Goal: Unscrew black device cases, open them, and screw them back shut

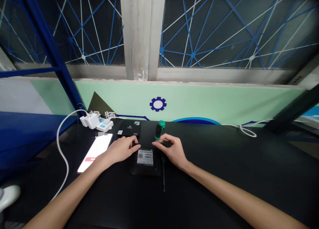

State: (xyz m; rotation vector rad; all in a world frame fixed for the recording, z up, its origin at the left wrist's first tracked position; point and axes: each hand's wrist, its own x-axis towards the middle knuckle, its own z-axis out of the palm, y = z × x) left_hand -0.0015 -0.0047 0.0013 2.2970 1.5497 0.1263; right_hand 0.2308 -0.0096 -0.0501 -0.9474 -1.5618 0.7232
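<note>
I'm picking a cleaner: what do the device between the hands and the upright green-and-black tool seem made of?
Device: probably plastic, judging by its smooth, dark casing. Tool: likely glossy plastic on the green top, which catches light; the black part looks duller, perhaps rubber.

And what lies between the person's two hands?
In the head view, a black device with a white label lies between the left hand and the right hand.

Green-and-black on rounded screwdriver handle point(159, 129), centre; black on flat white-labelled device point(145, 158); blue-and-white crisscross on dark window glass point(221, 36), upper right.
</note>
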